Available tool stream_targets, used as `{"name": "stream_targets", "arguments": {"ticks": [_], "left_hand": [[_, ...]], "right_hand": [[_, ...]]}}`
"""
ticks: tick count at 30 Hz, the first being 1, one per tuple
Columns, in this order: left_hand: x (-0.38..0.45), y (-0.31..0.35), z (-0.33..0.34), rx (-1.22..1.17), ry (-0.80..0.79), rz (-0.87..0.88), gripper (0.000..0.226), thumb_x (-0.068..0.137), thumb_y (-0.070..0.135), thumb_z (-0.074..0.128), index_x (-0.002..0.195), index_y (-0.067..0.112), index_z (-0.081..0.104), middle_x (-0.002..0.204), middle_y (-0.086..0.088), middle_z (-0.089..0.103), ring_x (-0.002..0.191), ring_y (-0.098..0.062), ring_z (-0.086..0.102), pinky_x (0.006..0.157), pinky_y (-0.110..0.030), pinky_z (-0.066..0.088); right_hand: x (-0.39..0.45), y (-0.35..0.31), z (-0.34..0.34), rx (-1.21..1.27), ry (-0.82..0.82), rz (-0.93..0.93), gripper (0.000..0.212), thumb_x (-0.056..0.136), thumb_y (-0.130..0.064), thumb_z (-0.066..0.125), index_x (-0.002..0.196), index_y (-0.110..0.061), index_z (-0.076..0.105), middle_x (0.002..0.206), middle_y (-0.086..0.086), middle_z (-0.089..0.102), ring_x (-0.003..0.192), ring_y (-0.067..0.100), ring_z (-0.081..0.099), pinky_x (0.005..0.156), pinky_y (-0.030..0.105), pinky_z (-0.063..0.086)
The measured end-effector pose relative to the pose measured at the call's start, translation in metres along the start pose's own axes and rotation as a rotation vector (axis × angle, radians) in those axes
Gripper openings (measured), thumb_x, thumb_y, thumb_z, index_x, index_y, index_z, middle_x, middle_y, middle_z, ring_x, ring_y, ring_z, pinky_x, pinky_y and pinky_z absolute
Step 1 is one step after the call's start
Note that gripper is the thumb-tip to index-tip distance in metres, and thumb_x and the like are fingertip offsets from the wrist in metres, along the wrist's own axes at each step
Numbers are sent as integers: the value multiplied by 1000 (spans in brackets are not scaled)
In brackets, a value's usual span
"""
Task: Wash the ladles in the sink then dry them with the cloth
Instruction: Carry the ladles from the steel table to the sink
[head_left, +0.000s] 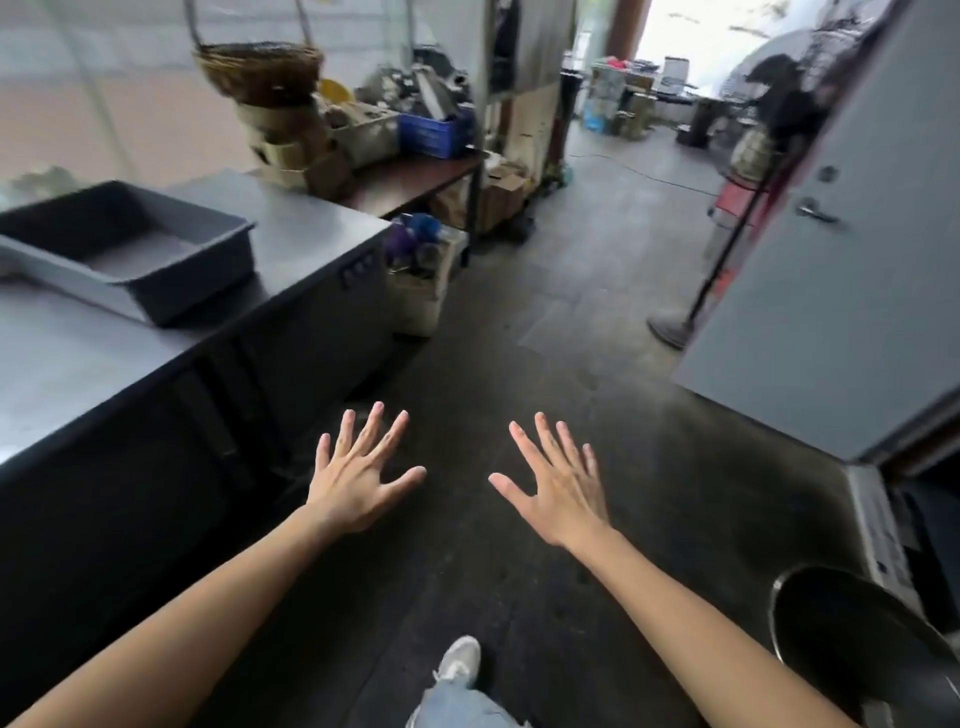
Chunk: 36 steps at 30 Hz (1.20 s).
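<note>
Two empty hands: your left hand (358, 483) and right hand (558, 486) spread wide, a counter (291, 228) left of them.

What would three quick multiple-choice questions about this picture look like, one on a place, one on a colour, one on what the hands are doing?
1. Where does the grey tub sit?
A. on the steel counter
B. on the floor
C. on the dark table

2. What colour is the crate on the far table?
A. red
B. blue
C. green

3. How are the two hands?
A. both gripping ladles
B. one holding a cloth
C. both open and empty

Answers: A, the grey tub rests on the steel counter at the left. B, the crate is blue. C, the left hand and right hand spread their fingers over the floor, holding nothing.
</note>
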<state>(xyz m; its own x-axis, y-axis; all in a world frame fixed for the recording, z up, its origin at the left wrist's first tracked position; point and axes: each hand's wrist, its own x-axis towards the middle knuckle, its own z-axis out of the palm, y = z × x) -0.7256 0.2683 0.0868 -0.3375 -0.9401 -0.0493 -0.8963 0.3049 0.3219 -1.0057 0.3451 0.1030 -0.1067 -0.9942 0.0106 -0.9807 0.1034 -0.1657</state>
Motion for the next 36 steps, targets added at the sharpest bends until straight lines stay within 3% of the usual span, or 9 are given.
{"name": "stream_targets", "arguments": {"ticks": [4,17,27,33,36], "left_hand": [[-4,-58,-18,-1,40,-156,84,78,88,19,149,56,-13,164,13,-17,152,-26,-17,121,-54,1],[28,-224,-71,-73,145,-621,77,85,81,17,148,54,-16,162,12,-23,151,-24,-20,121,-54,-3],[-58,-321,-71,-130,184,-1031,73,85,81,19,141,58,-22,159,14,-28,150,-23,-22,120,-54,-3],[-116,-390,-94,-208,216,-1180,75,90,72,30,153,50,-4,163,11,-21,151,-27,-18,120,-57,6],[-137,-435,-110,-303,249,-1228,75,95,62,38,156,43,-1,165,5,-16,152,-30,-12,119,-54,14]], "right_hand": [[55,-57,12,4,-43,-159,84,84,-90,9,157,-52,-6,171,-10,-7,159,18,-6,126,50,3],[246,-245,53,55,-154,-602,80,89,-84,20,158,-52,-2,171,-10,-6,159,17,-6,127,47,8],[274,-388,100,81,-362,-869,73,96,-74,32,159,-49,6,172,-7,-3,159,20,-6,127,44,13],[270,-481,121,96,-481,-1026,71,100,-63,39,161,-42,9,172,-7,-3,158,16,-7,128,38,16],[265,-536,131,102,-530,-1063,70,102,-53,44,162,-39,10,172,-9,0,158,14,-3,126,39,24]]}}
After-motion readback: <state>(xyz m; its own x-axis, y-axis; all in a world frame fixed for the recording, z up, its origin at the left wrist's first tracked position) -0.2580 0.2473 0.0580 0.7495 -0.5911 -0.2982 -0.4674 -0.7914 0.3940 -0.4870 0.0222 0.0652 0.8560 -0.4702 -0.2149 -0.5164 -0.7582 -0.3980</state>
